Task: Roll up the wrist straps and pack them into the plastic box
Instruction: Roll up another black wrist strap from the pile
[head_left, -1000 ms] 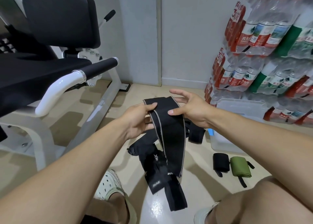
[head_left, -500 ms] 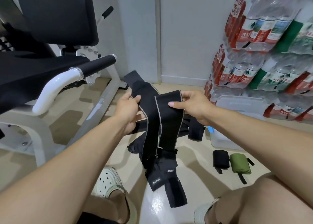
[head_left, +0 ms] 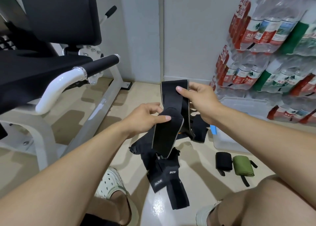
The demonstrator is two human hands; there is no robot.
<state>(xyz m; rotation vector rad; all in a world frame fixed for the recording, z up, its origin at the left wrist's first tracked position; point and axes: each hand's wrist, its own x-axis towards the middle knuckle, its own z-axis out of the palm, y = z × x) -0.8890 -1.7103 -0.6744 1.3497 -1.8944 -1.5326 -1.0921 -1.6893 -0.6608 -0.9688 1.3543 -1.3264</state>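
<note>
Black strap (head_left: 168, 116) folded midair; rolled black (head_left: 223, 161) and green (head_left: 242, 165) straps beside box (head_left: 224, 142).

Strap (head_left: 172, 109) in both grips: matt black woven cloth, grey stitched edge trim. Below the grips, pile of straps (head_left: 164, 171): same matt black fabric, printed white logos. Right of the grips, plastic box (head_left: 224, 140): translucent, smooth. Beside it, two rolled straps, black (head_left: 223, 163) and olive green (head_left: 242, 165), matt cloth. Floor (head_left: 196, 183): glossy smooth tile, light glare. Left of the grips, gym machine: gloss white painted metal frame (head_left: 56, 87), matt black foam handle (head_left: 102, 64), black padded seat (head_left: 63, 13) with leather-like sheen. Bottle packs (head_left: 266, 29): clear shiny shrink film.
</note>
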